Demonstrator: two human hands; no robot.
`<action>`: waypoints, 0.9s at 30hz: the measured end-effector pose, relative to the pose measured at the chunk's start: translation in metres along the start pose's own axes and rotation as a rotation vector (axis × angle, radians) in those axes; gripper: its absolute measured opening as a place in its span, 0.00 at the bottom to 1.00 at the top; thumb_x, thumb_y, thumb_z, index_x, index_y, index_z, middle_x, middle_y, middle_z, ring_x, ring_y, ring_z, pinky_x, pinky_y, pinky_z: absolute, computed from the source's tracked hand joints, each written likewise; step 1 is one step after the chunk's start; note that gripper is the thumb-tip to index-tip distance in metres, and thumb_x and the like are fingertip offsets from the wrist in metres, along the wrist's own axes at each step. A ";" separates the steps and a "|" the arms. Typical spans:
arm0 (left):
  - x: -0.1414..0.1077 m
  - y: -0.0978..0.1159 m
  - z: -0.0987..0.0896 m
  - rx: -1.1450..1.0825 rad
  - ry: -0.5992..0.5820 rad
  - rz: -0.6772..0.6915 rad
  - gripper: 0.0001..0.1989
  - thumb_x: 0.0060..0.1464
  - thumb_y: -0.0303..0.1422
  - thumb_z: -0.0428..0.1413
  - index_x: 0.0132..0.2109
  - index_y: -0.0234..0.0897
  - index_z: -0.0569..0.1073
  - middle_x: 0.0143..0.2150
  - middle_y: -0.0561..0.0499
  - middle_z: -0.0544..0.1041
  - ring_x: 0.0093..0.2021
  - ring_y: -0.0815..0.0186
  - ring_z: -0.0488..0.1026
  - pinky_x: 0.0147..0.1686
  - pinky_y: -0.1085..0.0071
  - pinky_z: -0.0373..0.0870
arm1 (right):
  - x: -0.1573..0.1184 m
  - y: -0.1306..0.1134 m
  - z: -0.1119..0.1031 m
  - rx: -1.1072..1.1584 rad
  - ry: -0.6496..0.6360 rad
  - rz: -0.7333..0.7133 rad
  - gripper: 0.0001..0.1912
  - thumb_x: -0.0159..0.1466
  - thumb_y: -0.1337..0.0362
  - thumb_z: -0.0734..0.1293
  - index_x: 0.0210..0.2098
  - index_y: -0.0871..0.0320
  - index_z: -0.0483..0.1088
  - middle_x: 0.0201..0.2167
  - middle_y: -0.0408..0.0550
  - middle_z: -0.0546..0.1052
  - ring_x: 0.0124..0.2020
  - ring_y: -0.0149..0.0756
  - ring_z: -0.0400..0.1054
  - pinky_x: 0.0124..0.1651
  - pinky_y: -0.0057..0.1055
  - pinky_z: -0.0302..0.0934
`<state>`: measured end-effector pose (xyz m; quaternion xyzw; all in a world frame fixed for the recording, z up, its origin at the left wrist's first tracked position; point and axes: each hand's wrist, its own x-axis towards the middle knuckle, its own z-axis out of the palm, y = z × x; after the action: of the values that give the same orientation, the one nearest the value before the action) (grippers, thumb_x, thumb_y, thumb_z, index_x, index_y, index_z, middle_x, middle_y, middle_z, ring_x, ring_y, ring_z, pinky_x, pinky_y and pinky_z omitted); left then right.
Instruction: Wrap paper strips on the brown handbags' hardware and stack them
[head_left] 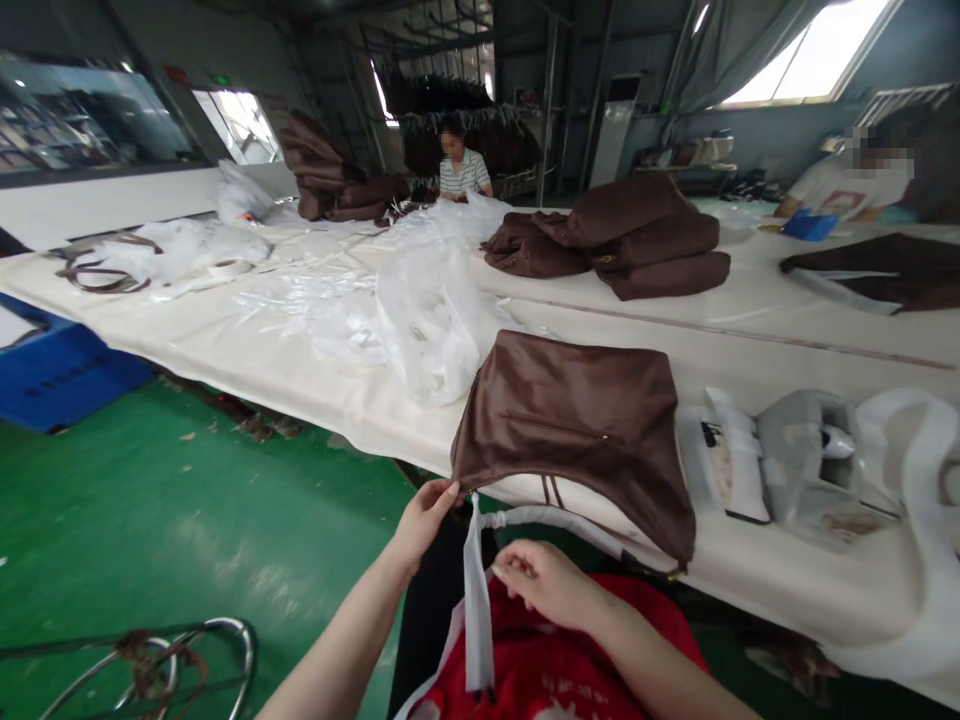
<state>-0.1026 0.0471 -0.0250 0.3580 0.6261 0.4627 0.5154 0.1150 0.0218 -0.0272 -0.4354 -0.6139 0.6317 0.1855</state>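
A brown leather-like handbag [577, 410] lies flat at the table's front edge, with a short zip line across its face. My left hand [429, 515] pinches the bag's near left corner between thumb and fingers. From that corner a white wrapping strip [477, 610] hangs down over my lap. The bag's strap [559, 516], wrapped in white, curves from the same corner to the near right one. My right hand [544, 580] is closed beside the hanging strip, fingers curled; what they hold, if anything, cannot be made out.
Crumpled clear plastic [427, 320] lies beyond the bag on the cream-covered table [315, 395]. Brown bags [637, 240] are piled farther back. A tape dispenser [814, 460] stands right of the bag. Two people sit across the table. A metal stool frame [244, 650] is on the green floor.
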 end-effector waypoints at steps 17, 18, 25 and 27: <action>-0.008 0.333 0.076 -0.161 -0.504 0.454 0.11 0.57 0.28 0.52 0.26 0.36 0.63 0.13 0.63 0.51 0.10 0.81 0.49 0.15 0.84 0.47 | -0.100 -0.014 -0.089 0.052 0.361 -0.139 0.23 0.61 0.43 0.61 0.37 0.56 0.73 0.24 0.45 0.73 0.22 0.32 0.65 0.25 0.26 0.60; -0.008 0.330 0.092 -0.013 -0.530 0.459 0.07 0.54 0.28 0.55 0.29 0.35 0.66 0.14 0.64 0.52 0.10 0.81 0.48 0.15 0.84 0.46 | -0.104 -0.006 -0.099 -0.027 0.492 -0.135 0.22 0.62 0.44 0.60 0.36 0.55 0.73 0.25 0.46 0.74 0.24 0.34 0.67 0.27 0.27 0.61; 0.031 0.208 0.203 0.943 -0.573 0.571 0.07 0.39 0.33 0.62 0.25 0.38 0.70 0.25 0.51 0.74 0.26 0.63 0.71 0.25 0.72 0.62 | -0.122 0.051 -0.167 -0.833 1.185 -0.064 0.19 0.63 0.63 0.56 0.48 0.53 0.71 0.50 0.53 0.72 0.39 0.44 0.73 0.39 0.39 0.67; 0.034 0.170 0.221 0.986 -0.580 0.552 0.04 0.41 0.31 0.60 0.28 0.38 0.73 0.29 0.48 0.77 0.30 0.58 0.74 0.29 0.69 0.66 | -0.119 0.067 -0.175 -0.948 1.183 -0.095 0.22 0.62 0.67 0.54 0.51 0.53 0.70 0.54 0.54 0.69 0.44 0.44 0.72 0.42 0.38 0.67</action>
<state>0.1015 0.1785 0.1163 0.8122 0.4852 0.1201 0.3007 0.3365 0.0261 -0.0284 -0.7079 -0.6359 -0.0472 0.3039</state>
